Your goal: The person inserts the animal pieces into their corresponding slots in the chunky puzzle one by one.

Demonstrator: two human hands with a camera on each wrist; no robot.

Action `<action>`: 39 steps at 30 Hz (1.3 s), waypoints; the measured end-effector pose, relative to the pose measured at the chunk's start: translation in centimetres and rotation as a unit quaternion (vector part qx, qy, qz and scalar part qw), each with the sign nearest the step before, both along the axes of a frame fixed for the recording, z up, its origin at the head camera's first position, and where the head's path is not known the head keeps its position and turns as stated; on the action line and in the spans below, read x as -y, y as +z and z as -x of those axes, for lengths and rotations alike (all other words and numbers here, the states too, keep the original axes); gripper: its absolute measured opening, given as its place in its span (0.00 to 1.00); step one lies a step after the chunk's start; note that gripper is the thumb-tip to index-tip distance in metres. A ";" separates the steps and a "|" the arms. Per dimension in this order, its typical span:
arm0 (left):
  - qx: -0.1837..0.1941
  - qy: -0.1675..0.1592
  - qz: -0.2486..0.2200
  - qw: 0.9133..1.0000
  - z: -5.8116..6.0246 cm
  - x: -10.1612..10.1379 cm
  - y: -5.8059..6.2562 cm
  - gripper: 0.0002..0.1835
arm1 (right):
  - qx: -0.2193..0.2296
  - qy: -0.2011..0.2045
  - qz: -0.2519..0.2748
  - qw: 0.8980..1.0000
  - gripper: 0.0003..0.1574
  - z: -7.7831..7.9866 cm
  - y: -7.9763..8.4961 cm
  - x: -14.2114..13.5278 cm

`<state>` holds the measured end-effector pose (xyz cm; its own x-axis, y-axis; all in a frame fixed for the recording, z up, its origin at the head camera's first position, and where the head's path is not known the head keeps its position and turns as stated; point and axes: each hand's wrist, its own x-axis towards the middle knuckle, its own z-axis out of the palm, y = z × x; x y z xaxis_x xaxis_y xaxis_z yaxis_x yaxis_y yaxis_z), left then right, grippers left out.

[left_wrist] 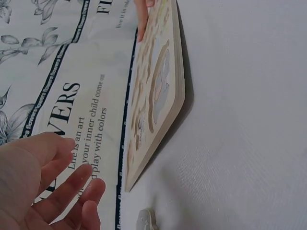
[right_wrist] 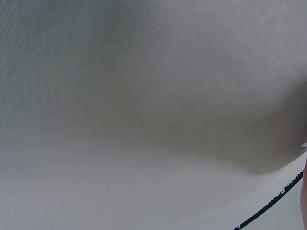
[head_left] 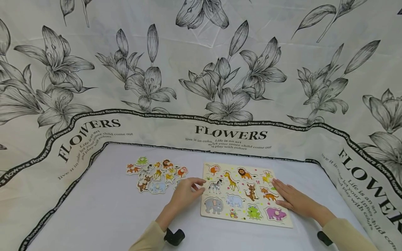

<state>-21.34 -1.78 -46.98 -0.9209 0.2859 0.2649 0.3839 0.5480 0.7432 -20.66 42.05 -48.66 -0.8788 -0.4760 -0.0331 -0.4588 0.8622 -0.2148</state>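
Note:
A wooden animal puzzle board (head_left: 243, 219) lies on the white table, with printed animals in its recesses. At its lower right corner sits a purple hippo piece (head_left: 276, 214) with a small knob. My left hand (head_left: 185, 193) is by the board's left edge, fingers loosely bent and nothing between them; the left wrist view shows this hand (left_wrist: 57, 184) apart from the board. Straight fingers of my right hand (head_left: 293, 198) rest on the board's right edge. In the right wrist view, only a sliver of hand shows at the right border.
Left of the board lies a group of loose animal pieces, among them a blue rhino (head_left: 158, 187), a kangaroo (head_left: 144, 183), a giraffe (head_left: 157, 171) and a frog (head_left: 142, 160). A grey piece (left_wrist: 146, 219) lies near my left hand. Flower-printed cloth (head_left: 232, 139) stands behind the table.

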 end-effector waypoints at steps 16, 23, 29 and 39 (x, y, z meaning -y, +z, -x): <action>0.017 0.051 -0.039 0.998 1.8 3.6 -0.6 0.19 | 0.000 0.002 0.000 1.000 0.46 0.0 -0.2 -0.2; 0.035 0.051 -0.038 0.997 2.6 4.7 -1.1 0.21 | -0.004 0.005 0.003 1.000 0.46 -0.1 0.0 -0.1; 0.050 0.037 -0.008 0.998 3.1 5.1 -1.7 0.17 | 0.002 0.001 0.004 1.000 0.46 -0.1 0.1 -0.1; 0.084 0.043 -0.001 0.996 3.9 5.3 -2.1 0.16 | 0.018 -0.009 0.006 1.000 0.47 0.1 -0.1 -0.1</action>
<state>-25.23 -7.08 -49.05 -0.9735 0.2028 0.1053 0.2051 0.5719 0.7943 -20.81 42.20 -48.80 -0.8854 -0.4611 -0.0590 -0.4355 0.8673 -0.2412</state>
